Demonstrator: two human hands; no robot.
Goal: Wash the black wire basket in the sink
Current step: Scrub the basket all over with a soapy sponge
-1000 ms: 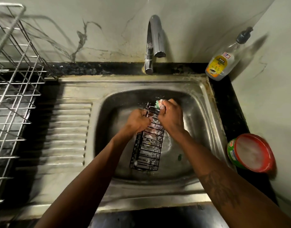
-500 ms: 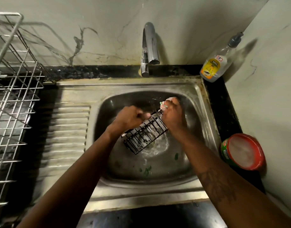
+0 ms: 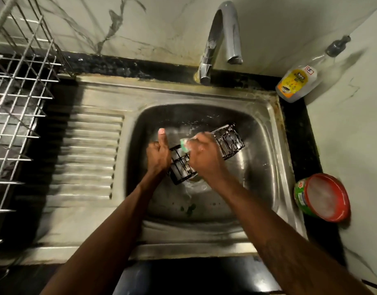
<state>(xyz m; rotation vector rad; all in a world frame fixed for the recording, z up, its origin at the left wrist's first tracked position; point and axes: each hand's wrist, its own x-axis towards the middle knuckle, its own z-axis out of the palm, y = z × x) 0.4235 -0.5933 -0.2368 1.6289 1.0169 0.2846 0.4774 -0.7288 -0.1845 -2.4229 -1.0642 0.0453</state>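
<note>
Head view: the right hand (image 3: pixel 204 154) covers the middle of the black wire basket (image 3: pixel 230 143), and the left hand's (image 3: pixel 158 156) fingers are hidden behind the basket's near end. The dish rack (image 3: pixel 17 92) is cut off at the left edge, and the drainboard is blurred. The basket is held tilted above the sink (image 3: pixel 257 167) bowl, between both hands. The left hand grips its left end, thumb pointing straight up. The right hand's fingers curl tightly round a green and white sponge (image 3: pixel 184 144) pressed on the wires.
</note>
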